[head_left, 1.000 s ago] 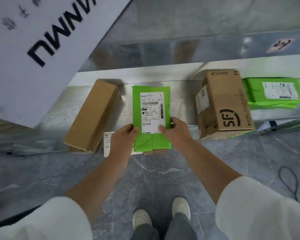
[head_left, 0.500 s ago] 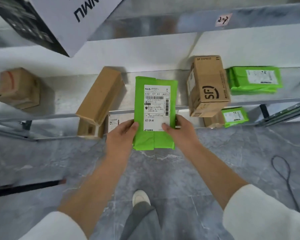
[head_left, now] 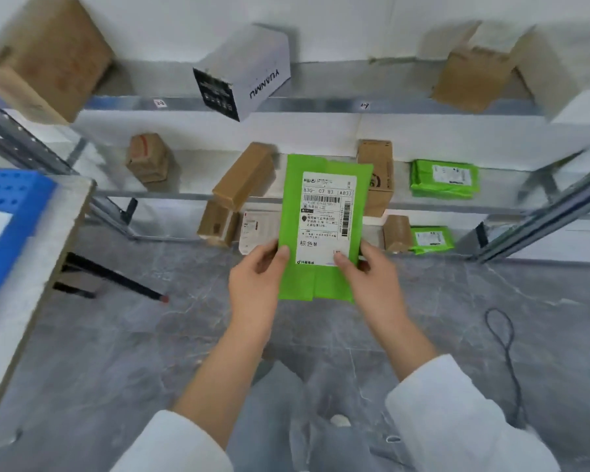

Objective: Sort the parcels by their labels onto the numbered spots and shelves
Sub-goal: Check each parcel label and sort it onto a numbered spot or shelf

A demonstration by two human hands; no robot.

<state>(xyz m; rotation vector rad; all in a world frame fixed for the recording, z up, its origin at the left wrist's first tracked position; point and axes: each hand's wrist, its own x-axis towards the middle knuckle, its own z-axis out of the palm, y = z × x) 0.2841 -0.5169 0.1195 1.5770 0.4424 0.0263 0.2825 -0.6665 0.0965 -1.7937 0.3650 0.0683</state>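
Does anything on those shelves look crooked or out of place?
Two boxes sit askew. The white YUANMU box on the upper shelf is turned diagonally, one corner overhanging the front edge. The long brown carton on the middle shelf lies slanted, its end past the edge.

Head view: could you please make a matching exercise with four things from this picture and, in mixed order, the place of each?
Things:
1. green parcel
2. white YUANMU box
3. blue crate
4. small brown box with red mark

Places:
A. far left, on the table
B. middle shelf, left part
C. held by the left hand and the right hand
D. top shelf

Pairs: 1-C, 2-D, 3-A, 4-B.
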